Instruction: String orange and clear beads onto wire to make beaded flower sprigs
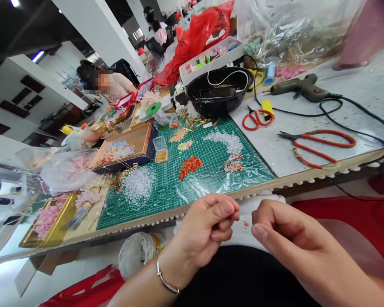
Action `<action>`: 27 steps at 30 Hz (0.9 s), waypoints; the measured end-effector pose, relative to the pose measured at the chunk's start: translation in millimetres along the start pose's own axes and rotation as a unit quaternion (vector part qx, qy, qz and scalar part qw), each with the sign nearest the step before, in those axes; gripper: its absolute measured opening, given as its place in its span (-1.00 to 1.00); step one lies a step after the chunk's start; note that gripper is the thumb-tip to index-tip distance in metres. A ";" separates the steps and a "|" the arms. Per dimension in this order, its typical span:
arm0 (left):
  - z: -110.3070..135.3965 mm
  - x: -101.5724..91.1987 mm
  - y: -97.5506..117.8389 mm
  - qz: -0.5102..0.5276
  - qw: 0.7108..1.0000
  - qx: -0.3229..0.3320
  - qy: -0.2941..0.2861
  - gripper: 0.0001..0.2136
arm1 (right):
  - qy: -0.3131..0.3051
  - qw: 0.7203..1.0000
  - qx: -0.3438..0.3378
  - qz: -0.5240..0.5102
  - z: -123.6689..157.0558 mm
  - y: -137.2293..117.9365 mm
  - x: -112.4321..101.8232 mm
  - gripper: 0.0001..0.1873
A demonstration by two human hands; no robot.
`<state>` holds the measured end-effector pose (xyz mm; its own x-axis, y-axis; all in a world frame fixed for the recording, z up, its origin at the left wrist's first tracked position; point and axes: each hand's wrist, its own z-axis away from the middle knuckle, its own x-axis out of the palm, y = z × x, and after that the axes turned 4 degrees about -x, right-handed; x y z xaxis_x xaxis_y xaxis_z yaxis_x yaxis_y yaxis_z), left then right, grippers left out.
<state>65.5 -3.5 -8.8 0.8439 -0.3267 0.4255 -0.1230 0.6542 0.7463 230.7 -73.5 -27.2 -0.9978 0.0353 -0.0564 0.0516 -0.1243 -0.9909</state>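
Note:
My left hand [208, 228], with a bangle at its wrist, is closed in a pinch in front of the table edge. My right hand [294, 238] faces it, thumb and forefinger pressed together. A small cluster of orange and clear beads [245, 224] hangs in the gap between the two, closer to the right fingertips. Any thread or wire carrying it is too thin to make out. Just beyond lies a green cutting mat [166, 189] with orange beads [190, 167], clear beads [137, 185] and several orange-and-clear bead clusters [233, 163].
Red-handled pliers [323, 143], small red-handled scissors [257, 119] and a glue gun [299, 88] lie at the right. A black bowl [211, 102] stands behind the mat, a wooden box [147, 140] to its left. A person [118, 85] sits across the table.

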 end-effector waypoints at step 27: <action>1.3 -0.3 -7.6 0.101 0.993 -0.040 -0.055 -0.71 | -0.009 0.987 -0.157 0.038 -9.6 -17.2 7.8 -0.64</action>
<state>65.5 -9.2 -13.9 0.7442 -0.2529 0.6183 -0.2377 0.7647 0.5989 222.5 -61.6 -11.8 -0.9910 0.0201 -0.1323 0.1337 0.1880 -0.9730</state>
